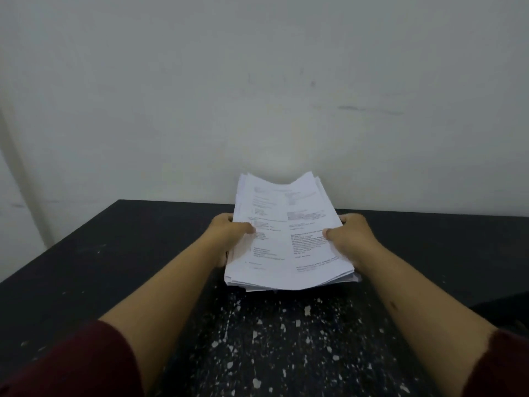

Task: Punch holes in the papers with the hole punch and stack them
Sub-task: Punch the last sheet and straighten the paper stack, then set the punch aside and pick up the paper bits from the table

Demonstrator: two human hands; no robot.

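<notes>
A thick stack of white printed papers (289, 233) is held over the middle of the black table (114, 253), its far end tilted up toward the wall. My left hand (229, 233) grips the stack's left edge, thumb on top and fingers under it. My right hand (349, 234) grips the right edge the same way. The sheets are slightly fanned at the near edge. No hole punch is in view.
The table's near part is speckled with white flecks (286, 339). A plain pale wall (257, 96) rises right behind the table's far edge. A dark shape (509, 308) sits at the right border. Dark red sleeves cover my upper arms.
</notes>
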